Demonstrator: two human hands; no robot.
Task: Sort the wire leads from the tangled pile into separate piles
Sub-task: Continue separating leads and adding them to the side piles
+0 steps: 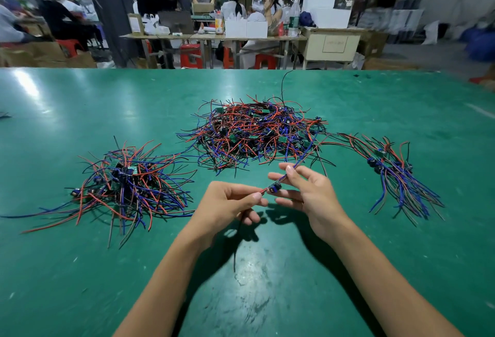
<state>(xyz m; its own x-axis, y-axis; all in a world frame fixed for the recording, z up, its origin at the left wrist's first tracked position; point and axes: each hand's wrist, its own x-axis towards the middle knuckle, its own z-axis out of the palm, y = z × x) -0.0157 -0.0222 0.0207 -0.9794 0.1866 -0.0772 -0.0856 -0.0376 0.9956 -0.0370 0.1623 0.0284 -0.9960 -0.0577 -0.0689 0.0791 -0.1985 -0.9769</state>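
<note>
a green work table (pixel 80 269) fills the foreground; behind it, seated and standing people work at benches with red stools (pixel 190 55). the tangled pile (pixel 254 133) of red, blue and black wire leads lies at table centre. a sorted pile (pixel 126 184) lies to the left, its leads fanned outward. a smaller sorted bundle (pixel 393 175) lies to the right, its leads trailing toward the near edge. the left hand (pixel 227 205) pinches the red end of one wire lead (pixel 274 187) between thumb and forefinger. the right hand (pixel 308 192) pinches the same lead beside its small dark component, other fingers spread; the lead's far end runs into the tangled pile.
</note>
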